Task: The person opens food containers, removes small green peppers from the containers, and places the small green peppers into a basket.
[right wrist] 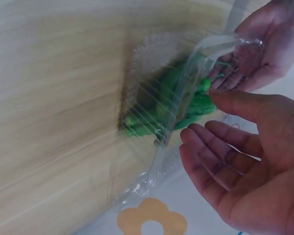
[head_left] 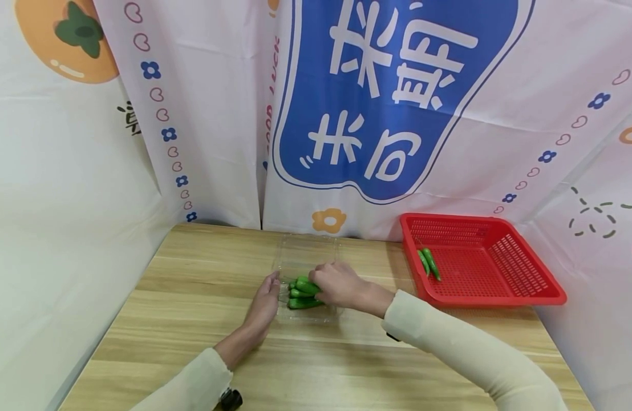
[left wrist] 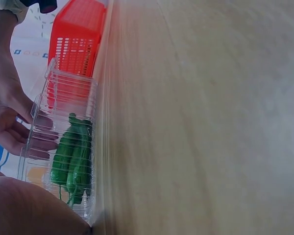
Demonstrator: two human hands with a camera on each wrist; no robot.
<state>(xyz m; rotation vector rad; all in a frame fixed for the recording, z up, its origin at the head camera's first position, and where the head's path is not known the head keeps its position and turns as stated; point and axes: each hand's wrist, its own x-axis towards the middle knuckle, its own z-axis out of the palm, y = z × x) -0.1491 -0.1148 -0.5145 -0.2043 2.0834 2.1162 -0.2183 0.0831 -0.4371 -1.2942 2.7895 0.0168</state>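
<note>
While your left hand [head_left: 264,299] stands straight-fingered at the clear container's [head_left: 308,318] left side, your right [head_left: 341,285] hovers loosely curved, thumb and fingers apart, neither gripping; green peppers [head_left: 304,294] lie inside, between both hands, right ends under the right.

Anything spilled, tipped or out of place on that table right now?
Nothing stands out: the clear box sits upright with green peppers inside, the red basket stands upright, two peppers visible in it, and no spill shows.
</note>
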